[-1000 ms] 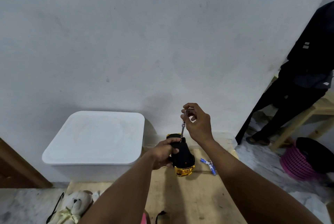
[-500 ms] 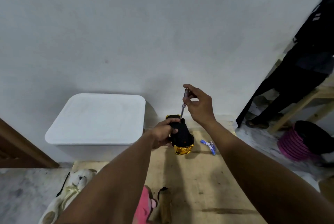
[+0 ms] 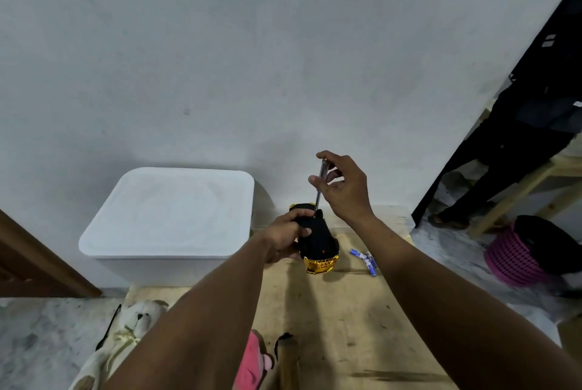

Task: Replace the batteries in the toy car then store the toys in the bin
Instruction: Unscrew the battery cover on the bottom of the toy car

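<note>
**Screw work at the car's underside: slip risk noted**

The black-and-gold plastic toy car point(image 3: 318, 240) lies belly-up on the pale wooden table point(image 3: 346, 326), near its far edge. The left hand point(image 3: 283, 240) is wrapped around the car's side, fingers pressed onto the black underside. The right hand point(image 3: 345, 188) pinches the thin metal screwdriver point(image 3: 320, 189) near its top between thumb and fingertips; the shaft stands nearly upright, its tip at the car's far end. Whether the tip sits in a screw head cannot be told.

Blue-and-white batteries point(image 3: 365, 259) lie loose on the table just right of the car. The white lidded plastic bin point(image 3: 170, 216) stands closed to the left. A cream plush bear point(image 3: 132, 323) lies at the near left.

Risks, as judged:
- A light fingertip hold may let the tip skid off.
- A freed screw could roll off the table.
- The loose batteries could roll if nudged.
</note>
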